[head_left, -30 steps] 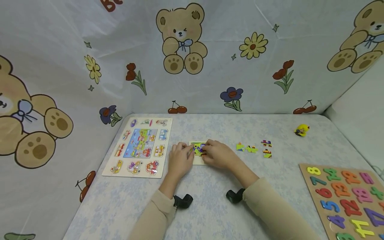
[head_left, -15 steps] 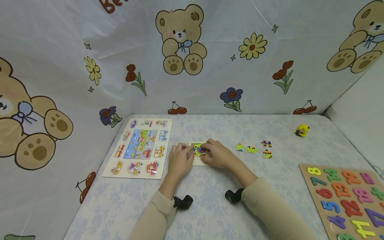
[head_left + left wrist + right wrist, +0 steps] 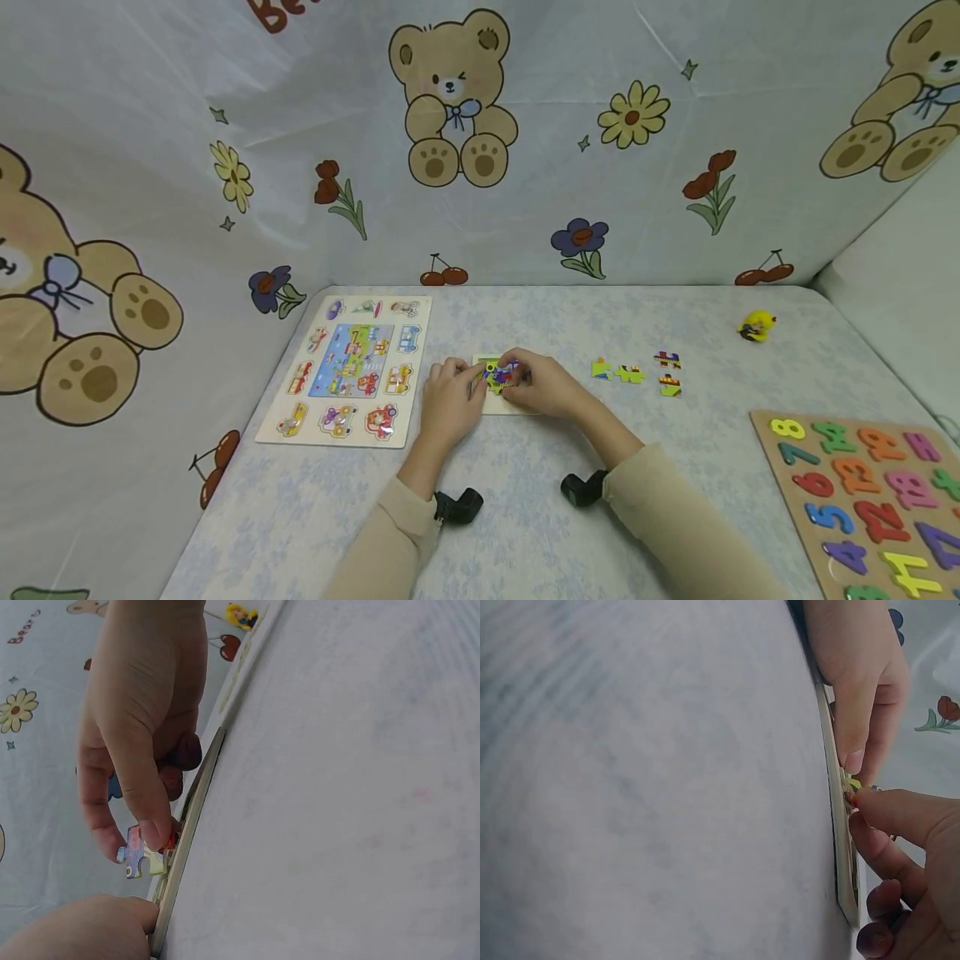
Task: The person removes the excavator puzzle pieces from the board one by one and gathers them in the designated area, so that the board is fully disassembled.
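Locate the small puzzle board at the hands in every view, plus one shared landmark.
Head: small puzzle board just below picture centre, partly covered by the hands.
Left wrist: edge-on, left of centre, slanting down to lower left.
Right wrist: edge-on, right of centre, steep strip.
Landmark: right hand, entering from the top in left wrist, lower right in right wrist.

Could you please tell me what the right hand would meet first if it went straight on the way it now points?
Most likely the left hand, on the near side of the right hand's line over the small puzzle board, though its exact height is unclear.
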The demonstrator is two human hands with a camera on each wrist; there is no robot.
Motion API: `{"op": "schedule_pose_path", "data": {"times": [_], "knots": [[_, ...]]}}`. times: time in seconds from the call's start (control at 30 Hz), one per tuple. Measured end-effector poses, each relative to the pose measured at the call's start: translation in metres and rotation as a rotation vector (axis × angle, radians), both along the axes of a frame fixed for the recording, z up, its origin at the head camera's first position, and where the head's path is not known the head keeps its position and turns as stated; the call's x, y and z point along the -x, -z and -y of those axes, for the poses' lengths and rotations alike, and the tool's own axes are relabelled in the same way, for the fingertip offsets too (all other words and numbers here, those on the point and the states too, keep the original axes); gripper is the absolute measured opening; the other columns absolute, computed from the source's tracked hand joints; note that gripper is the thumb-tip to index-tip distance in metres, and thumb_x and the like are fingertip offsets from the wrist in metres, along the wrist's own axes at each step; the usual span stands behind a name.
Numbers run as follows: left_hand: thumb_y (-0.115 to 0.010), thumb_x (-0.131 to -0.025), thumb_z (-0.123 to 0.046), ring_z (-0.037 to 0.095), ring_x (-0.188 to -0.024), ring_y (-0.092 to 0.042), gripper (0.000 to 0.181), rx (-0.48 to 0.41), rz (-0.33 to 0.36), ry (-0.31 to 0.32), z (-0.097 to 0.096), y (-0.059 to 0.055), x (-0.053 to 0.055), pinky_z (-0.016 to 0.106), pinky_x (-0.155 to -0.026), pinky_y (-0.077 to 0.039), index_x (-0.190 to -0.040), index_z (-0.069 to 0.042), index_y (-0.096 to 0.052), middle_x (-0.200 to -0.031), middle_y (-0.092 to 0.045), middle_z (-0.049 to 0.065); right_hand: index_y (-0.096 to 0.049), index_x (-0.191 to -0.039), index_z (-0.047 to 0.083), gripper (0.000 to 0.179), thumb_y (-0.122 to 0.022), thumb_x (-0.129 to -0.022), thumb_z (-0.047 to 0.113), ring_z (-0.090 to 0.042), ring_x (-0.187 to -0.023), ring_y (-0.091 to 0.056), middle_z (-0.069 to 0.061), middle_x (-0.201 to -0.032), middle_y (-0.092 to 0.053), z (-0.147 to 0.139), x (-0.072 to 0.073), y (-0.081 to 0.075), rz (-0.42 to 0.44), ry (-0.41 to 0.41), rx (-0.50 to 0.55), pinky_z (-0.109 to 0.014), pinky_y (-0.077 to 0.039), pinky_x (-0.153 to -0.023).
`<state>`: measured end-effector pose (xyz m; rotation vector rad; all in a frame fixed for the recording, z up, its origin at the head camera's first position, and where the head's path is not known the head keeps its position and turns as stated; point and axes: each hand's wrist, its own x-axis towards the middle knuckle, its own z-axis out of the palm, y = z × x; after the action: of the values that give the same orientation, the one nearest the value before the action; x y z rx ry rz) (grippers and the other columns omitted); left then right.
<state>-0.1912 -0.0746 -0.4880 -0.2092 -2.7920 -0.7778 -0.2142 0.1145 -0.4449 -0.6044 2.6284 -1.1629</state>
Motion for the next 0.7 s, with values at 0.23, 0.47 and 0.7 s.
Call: {"op": "schedule_pose_path", "data": {"times": [0.23,0.47,0.7], "knots": [[-0.062,-0.097,-0.033,0.019,-0.095,-0.044,0.034,-0.002,0.005,-0.003,-0.001,0.0,-0.001,0.037,-0.084,-0.038,-0.129,-0.024,-0.068,-0.109,-0.056,0.0,-0.06,-0.122,0.02,0.036,-0.074,-0.089,0.018,-0.015,-0.07,-0.057,-0.001,-0.087,-0.068,-0.012,-0.001,0.003,0.097,0.076,0.104,-0.03,-0.047,-0.066],[-0.061,-0.097,-0.034,0.018,-0.097,-0.043,0.035,-0.023,0.026,-0.007,-0.001,0.0,0.0,0.038,-0.087,-0.038,-0.13,-0.025,-0.067,-0.113,-0.056,0.0,-0.056,-0.13,0.015,0.038,-0.069,-0.094,0.017,-0.022,-0.083,-0.066,-0.006,-0.095,-0.072,-0.044,0.003,-0.009,0.149,0.144,0.14,-0.03,-0.046,-0.07],[-0.061,-0.097,-0.034,0.019,-0.099,-0.043,0.036,-0.031,0.03,-0.006,-0.001,-0.001,-0.001,0.039,-0.089,-0.039,-0.131,-0.024,-0.067,-0.115,-0.057,0.001,-0.053,-0.135,0.016,0.042,-0.066,-0.096,0.026,-0.024,-0.088,-0.063,-0.008,-0.102,-0.072,-0.094,0.013,-0.017,0.133,0.263,0.035,-0.03,-0.044,-0.066]]}}
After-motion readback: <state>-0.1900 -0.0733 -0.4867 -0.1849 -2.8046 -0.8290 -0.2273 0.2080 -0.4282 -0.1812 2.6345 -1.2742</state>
